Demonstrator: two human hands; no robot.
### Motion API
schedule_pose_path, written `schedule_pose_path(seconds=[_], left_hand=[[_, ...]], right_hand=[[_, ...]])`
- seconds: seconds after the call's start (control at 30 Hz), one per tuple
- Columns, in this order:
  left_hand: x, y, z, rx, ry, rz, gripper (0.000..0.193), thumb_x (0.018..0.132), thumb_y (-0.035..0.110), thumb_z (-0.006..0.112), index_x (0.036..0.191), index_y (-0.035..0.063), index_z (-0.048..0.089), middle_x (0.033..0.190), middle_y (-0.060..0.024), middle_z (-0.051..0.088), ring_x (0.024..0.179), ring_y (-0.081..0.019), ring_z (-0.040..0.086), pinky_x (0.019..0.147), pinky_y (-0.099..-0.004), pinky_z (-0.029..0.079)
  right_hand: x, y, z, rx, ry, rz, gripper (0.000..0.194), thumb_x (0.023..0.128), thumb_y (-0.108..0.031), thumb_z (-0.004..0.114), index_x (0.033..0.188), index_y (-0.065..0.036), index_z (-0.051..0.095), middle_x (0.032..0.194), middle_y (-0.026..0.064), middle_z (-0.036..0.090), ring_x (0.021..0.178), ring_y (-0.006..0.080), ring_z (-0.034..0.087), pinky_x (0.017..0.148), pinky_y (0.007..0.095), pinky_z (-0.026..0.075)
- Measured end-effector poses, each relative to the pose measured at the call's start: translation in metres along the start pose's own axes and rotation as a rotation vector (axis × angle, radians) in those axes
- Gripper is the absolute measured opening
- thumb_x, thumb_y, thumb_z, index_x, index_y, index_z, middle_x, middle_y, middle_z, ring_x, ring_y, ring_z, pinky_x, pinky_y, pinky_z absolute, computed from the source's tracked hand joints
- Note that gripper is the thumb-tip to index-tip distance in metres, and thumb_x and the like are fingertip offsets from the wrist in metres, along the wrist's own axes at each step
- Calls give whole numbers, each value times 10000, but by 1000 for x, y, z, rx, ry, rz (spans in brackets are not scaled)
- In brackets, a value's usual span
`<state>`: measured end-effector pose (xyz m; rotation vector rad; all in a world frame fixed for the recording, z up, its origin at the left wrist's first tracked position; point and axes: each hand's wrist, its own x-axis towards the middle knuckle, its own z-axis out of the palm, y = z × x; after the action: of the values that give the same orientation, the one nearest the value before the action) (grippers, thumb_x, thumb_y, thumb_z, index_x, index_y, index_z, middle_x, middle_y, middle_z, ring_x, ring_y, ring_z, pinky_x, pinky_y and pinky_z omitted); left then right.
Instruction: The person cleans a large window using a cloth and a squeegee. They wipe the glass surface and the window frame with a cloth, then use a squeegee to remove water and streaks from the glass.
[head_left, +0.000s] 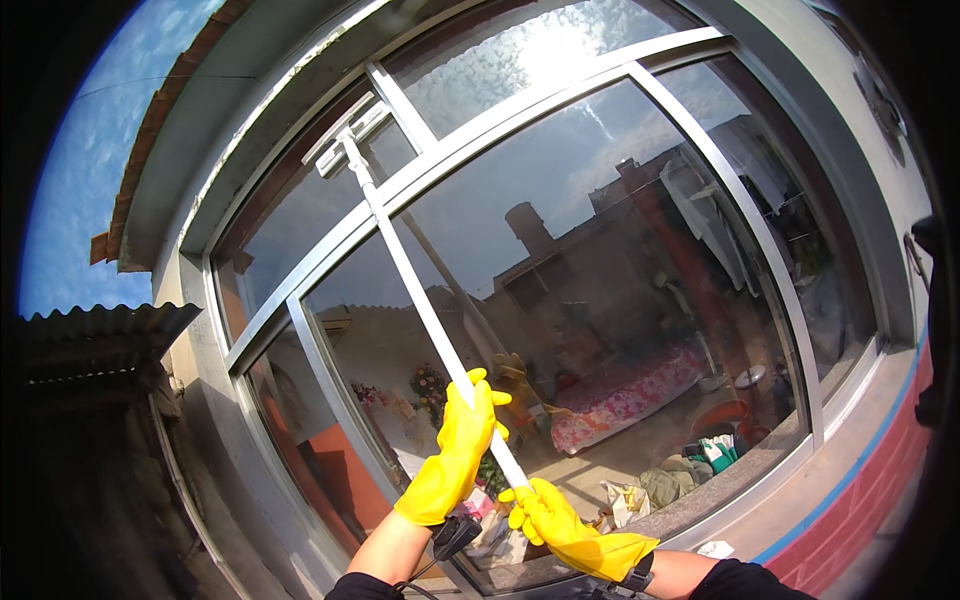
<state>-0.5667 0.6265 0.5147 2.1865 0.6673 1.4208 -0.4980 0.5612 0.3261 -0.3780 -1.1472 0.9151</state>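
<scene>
Both my hands wear yellow rubber gloves and grip a long white pole (420, 296). My left hand (465, 442) is wrapped around the shaft partway up. Lower down, my right hand (574, 525) closes around the pole's bottom end. A white window squeegee head (354, 139) tops the pole, tilted across the upper-left window pane (300, 206) near the upright bar beside it. Whether its blade touches the glass, I cannot tell. The shaft passes in front of the aluminium crossbar (330, 259) and the large middle pane (555, 292), which mirrors the pole and gloves.
Left of the window, a corrugated roof (105, 330) juts out above a thin slanting pole (184, 487). A window ledge (780, 514) with a blue painted edge and red brickwork curves along the right. Behind the glass are a floral-covered bed (622, 405) and piled cloth (667, 484).
</scene>
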Motion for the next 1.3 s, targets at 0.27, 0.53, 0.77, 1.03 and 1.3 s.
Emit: schedule_pose_path(seconds=[0.27,0.53,0.77,1.03,1.3], left_hand=[[151,95,-30,-85,77,164,436,1104,342,450,1385,9,466,1057,-195,743,543,-235,652,547,-344,591],[-16,-19,7,-200,-14,17,452,1127,312,446,1508,69,428,1088,-145,749,602,-169,674,597,-282,570],[-161,-68,9,-362,-105,-209,438,1130,264,414,1508,43,422,1052,-157,763,588,-188,687,618,-274,577],[-134,-71,-29,-230,-57,-97,449,1121,235,387,1513,22,433,998,-148,768,569,-172,679,617,-274,577],[-38,-51,-101,-222,137,-116,405,1124,261,405,1460,48,478,1030,-157,760,539,-176,649,561,-293,571]], right_hand=[[138,-109,24,-85,-80,-200,381,1100,-424,500,1138,-60,605,829,44,617,618,95,478,568,252,437],[-13,9,1,-52,2,54,313,1134,-328,483,1221,-51,601,747,13,587,491,62,423,462,229,327],[-142,140,12,380,-222,132,386,1176,-230,352,1423,7,529,1074,80,632,983,162,590,949,282,507],[-114,97,31,12,-108,298,355,1119,-370,487,1273,-62,571,796,25,592,559,78,474,521,250,403],[6,66,78,-55,-182,208,279,1105,-329,513,1208,-83,594,786,23,592,563,89,470,499,245,378]])
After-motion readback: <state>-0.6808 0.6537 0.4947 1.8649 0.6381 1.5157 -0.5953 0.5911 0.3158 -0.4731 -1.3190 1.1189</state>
